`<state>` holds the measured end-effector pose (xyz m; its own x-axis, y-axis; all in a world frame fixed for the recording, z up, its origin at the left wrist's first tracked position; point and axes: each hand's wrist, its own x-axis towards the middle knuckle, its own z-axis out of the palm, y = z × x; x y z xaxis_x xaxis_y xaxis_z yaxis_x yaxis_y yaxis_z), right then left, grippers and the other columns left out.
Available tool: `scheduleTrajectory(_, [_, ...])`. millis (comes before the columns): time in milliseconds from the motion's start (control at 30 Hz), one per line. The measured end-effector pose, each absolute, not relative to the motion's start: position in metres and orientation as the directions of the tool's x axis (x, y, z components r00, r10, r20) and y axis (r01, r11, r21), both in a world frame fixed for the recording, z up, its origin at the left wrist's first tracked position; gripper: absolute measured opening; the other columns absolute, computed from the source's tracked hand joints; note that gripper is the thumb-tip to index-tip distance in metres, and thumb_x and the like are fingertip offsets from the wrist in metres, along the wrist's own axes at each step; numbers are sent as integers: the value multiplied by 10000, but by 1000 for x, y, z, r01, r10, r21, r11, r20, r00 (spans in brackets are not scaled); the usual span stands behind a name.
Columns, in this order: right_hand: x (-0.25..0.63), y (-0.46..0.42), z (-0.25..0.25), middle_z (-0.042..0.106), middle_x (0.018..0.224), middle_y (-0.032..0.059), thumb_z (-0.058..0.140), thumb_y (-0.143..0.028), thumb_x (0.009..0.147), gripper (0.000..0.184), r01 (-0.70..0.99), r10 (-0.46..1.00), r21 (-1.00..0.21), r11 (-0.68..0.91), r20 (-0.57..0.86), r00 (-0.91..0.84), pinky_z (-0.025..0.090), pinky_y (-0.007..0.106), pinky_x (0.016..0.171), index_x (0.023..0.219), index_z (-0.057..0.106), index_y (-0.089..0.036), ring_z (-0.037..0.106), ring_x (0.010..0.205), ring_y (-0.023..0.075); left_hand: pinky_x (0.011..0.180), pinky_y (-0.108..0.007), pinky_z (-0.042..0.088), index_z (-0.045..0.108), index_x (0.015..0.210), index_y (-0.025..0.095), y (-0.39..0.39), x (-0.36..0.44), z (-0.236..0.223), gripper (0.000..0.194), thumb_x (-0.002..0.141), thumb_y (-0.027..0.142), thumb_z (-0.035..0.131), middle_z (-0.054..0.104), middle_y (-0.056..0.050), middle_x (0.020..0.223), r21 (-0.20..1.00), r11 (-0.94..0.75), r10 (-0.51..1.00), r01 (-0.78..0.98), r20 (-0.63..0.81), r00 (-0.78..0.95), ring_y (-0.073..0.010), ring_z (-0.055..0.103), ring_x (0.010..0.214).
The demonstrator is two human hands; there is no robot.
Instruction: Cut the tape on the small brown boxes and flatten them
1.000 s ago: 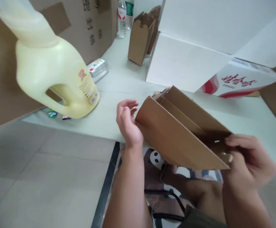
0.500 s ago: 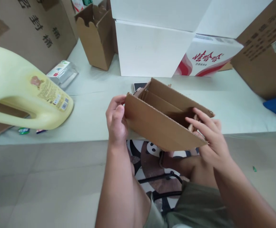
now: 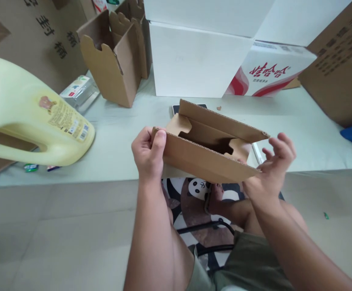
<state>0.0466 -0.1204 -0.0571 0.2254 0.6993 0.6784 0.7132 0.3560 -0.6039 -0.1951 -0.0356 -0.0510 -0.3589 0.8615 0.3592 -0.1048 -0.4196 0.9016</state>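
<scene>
— Box [image 3: 206, 163]: where is it?

— Held up in front of the person, over the near edge of the table [image 3: 118, 161]. It is tan cardboard, long and narrow, tilted, its open side facing up.

— What does the step seem to call for?

— Squaring the ends, I'd judge. A notched flap shows inside each end: left flap [image 3: 183, 123], right flap [image 3: 239, 148]. It would be best to steady one end without crushing the wall, and press the flaps evenly so the long sides stay parallel.

— And the grip?

— The left hand [image 3: 148, 155] clasps the box's left end, thumb over the near wall. The right hand [image 3: 268, 173] is at its right end, fingers spread and loose; whether its palm bears any weight, I cannot tell.

— What surrounds the box?

— Behind it, white boxes [image 3: 194, 60]; behind and to its left, upright cartons [image 3: 112, 76]; farther left, a yellow jug [image 3: 39, 113].
</scene>
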Motion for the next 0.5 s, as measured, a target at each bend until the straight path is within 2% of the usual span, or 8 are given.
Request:
scheduleTrajectory(67, [48,-114,-60,416,1577,112,802,-477,829,875,603,761,-702,379,608,229,438,624,1155,1555,315,-450,492,1434,360,672,-289,473,610,723,229,-35,-193,-50,435,811,619,782,526,10,694,896,-432,851,-105,367,-375,-138,511,662])
scheduleTrajectory(133, [51,-109,-66,520,1464,92,783,-480,846,870,490,803,-769,410,560,206,494,581,1121,1558,284,-470,579,1348,313,664,-277,467,655,872,246,-34,-191,-50,387,805,595,809,531,29,703,889,-443,849,-118,373,-374,-124,497,635])
scheduleTrajectory(200, [54,-107,-75,580,1341,63,729,-434,896,590,462,809,-788,408,546,217,480,566,1150,1431,481,-440,580,1347,283,700,-272,492,673,1028,269,-32,-191,-53,379,812,538,830,591,27,760,879,-462,843,-121,393,-367,-128,548,676])
scheduleTrajectory(267, [55,-109,-85,593,1286,54,627,-397,958,248,490,800,-774,400,556,225,395,592,1226,1204,655,-377,523,1417,278,811,-286,533,686,1115,280,-30,-192,-56,365,832,462,827,688,-4,926,865,-493,831,-90,438,-344,-151,641,830])
scheduleTrajectory(300, [55,-111,-89,589,1285,54,572,-398,979,193,508,790,-759,407,572,220,343,615,1257,1127,689,-356,489,1452,284,886,-302,542,700,1137,283,-29,-193,-58,333,852,419,808,718,-21,1032,860,-507,826,-56,465,-319,-166,671,930])
scheduleTrajectory(400, [52,-115,-99,576,1300,59,455,-474,989,321,549,744,-699,459,639,192,237,674,1295,1164,698,-358,444,1487,315,1070,-361,515,774,1111,290,-27,-196,-58,206,932,284,671,741,-33,1207,848,-522,822,92,529,-212,-205,675,1156])
scheduleTrajectory(500, [50,-113,-101,577,1298,61,381,-518,984,405,575,713,-658,486,679,175,208,690,1300,1211,682,-370,438,1489,335,1104,-406,520,827,1005,292,-29,-196,-53,241,927,226,609,759,-30,1210,843,-492,840,216,525,-137,-235,676,1196])
